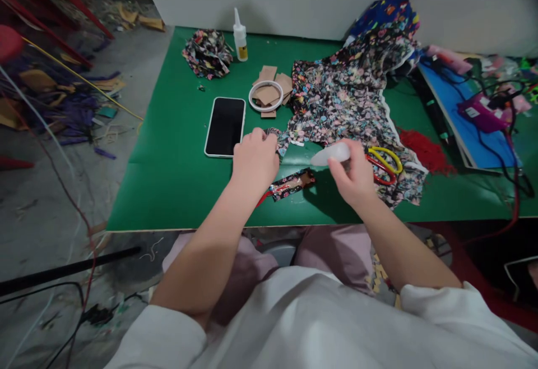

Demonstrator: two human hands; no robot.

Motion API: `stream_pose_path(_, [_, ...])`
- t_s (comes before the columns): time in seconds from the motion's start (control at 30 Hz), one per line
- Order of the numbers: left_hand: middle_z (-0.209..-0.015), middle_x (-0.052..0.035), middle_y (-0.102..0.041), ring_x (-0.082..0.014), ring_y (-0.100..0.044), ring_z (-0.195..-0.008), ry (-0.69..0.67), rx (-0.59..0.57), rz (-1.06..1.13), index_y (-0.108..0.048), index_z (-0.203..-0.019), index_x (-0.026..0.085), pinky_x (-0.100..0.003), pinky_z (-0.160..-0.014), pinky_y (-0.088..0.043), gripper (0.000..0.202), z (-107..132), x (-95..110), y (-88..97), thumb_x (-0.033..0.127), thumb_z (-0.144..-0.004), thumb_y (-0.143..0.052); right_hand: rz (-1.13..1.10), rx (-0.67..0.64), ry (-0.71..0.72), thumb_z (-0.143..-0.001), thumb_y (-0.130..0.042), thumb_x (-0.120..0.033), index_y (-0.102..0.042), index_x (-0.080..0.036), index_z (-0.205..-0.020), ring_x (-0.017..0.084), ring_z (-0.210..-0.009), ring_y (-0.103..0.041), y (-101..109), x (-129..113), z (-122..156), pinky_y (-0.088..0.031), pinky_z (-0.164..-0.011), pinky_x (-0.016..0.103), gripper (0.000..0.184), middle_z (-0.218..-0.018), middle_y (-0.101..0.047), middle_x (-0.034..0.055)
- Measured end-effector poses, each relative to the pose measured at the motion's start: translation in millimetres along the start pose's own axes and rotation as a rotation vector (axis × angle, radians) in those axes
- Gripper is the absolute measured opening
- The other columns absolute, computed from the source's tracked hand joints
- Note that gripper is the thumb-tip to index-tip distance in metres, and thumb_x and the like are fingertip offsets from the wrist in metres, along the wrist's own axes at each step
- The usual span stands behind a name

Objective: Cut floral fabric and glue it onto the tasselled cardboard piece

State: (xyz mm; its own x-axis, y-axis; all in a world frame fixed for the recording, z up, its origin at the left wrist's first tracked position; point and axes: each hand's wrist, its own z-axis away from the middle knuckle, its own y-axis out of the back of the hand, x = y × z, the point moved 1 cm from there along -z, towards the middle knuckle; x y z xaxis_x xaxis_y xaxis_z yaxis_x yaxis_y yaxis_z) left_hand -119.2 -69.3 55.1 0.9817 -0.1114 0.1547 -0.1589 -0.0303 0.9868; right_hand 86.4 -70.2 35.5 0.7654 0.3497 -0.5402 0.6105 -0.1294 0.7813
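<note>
My right hand [355, 175] grips a whitish, translucent squeeze bottle [332, 154], tilted with its narrow end toward the left. Below that end lies a small floral fabric strip [290, 185] with a tan piece and something shiny on it. My left hand [256, 158] rests on the table beside the strip, its fingers curled down by a floral scrap; what they hold, if anything, is hidden. A thin red piece [264, 197] runs from the strip toward my left wrist. Close to my right hand are scissors with red and yellow handles [384, 164], partly on a large floral cloth [340, 94].
On the green table [168, 189] lie a phone [226, 127], a white ring [251, 100] over cardboard pieces [286, 84], and crumpled fabric [207, 55]. A nozzle bottle [240, 41] stands behind. Red threads [426, 149], a blue folder [456, 114] and a purple corded tool [483, 112] are at right.
</note>
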Motion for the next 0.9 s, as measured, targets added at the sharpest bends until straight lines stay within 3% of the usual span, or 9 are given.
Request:
stream_pose_path(0.07, [-0.104,-0.0117,-0.053,-0.0264,-0.054,-0.093,0.045,0.015,0.003,-0.057,-0.097,0.015,-0.037,-0.072,-0.045,0.02,5,3,8.0,0.02,-0.083,-0.044,-0.041,0.062,-0.059,-0.084,-0.043,-0.049,-0.047,-0.02,-0.109,0.018,-0.063,-0.056,3,0,1,-0.042,-0.054,0.029,0.039,-0.082,-0.06,0.0064])
stream_pose_path(0.2, [-0.095,-0.0099,-0.054,-0.0237,-0.053,-0.091,-0.113,-0.063,0.024,-0.058,-0.096,0.016,-0.033,-0.072,-0.043,0.02,10,11,9.3,0.025,-0.086,-0.042,-0.035,0.04,-0.053,-0.084,-0.043,-0.05,-0.048,-0.021,-0.106,0.018,-0.06,-0.055,4,-1,-1,-0.042,-0.054,0.03,0.038,-0.077,-0.06,0.0048])
stream_pose_path(0.37, [-0.096,-0.0086,-0.056,-0.0227,-0.053,-0.093,-0.235,-0.151,0.065,-0.061,-0.098,0.017,-0.033,-0.077,-0.044,0.024,4,10,-4.9,0.027,-0.088,-0.042,0.116,-0.069,0.124,-0.083,-0.045,-0.046,-0.05,-0.019,-0.101,0.019,-0.062,-0.056,-6,-4,-4,-0.04,-0.058,0.031,0.033,-0.075,-0.061,0.0052])
stream_pose_path(0.53, [-0.11,-0.0121,-0.057,-0.0267,-0.05,-0.104,-0.164,-0.108,0.027,-0.059,-0.106,0.011,-0.038,-0.084,-0.043,0.03,-11,4,-15.1,0.025,-0.088,-0.04,0.223,-0.094,0.197,-0.084,-0.045,-0.043,-0.051,-0.018,-0.096,0.019,-0.064,-0.055,-11,-3,-5,-0.038,-0.061,0.03,0.028,-0.075,-0.061,0.0056])
stream_pose_path(0.7, [-0.133,-0.0146,-0.043,-0.0289,-0.043,-0.118,-0.112,-0.068,0.047,-0.053,-0.118,0.012,-0.04,-0.091,-0.041,0.035,-15,-1,-17.2,0.025,-0.088,-0.041,0.195,-0.134,0.168,-0.083,-0.045,-0.043,-0.052,-0.019,-0.093,0.019,-0.062,-0.054,-6,-4,-6,-0.037,-0.059,0.029,0.028,-0.07,-0.059,0.0041])
stream_pose_path(0.8, [-0.129,-0.0107,-0.045,-0.027,-0.047,-0.112,-0.081,-0.053,0.066,-0.06,-0.106,0.019,-0.039,-0.089,-0.041,0.026,-9,2,-7.9,0.023,-0.087,-0.042,0.125,-0.151,0.093,-0.082,-0.047,-0.043,-0.052,-0.019,-0.095,0.018,-0.059,-0.054,-3,-5,-6,-0.038,-0.058,0.028,0.028,-0.068,-0.059,0.0028])
stream_pose_path(0.9, [-0.116,-0.0106,-0.05,-0.0255,-0.051,-0.103,-0.056,-0.045,0.055,-0.059,-0.103,0.018,-0.038,-0.085,-0.042,0.023,1,8,6.2,0.028,-0.085,-0.049,-0.011,-0.148,-0.035,-0.082,-0.049,-0.044,-0.051,-0.02,-0.099,0.017,-0.058,-0.055,-1,-3,-5,-0.04,-0.055,0.027,0.03,-0.07,-0.06,0.0019])
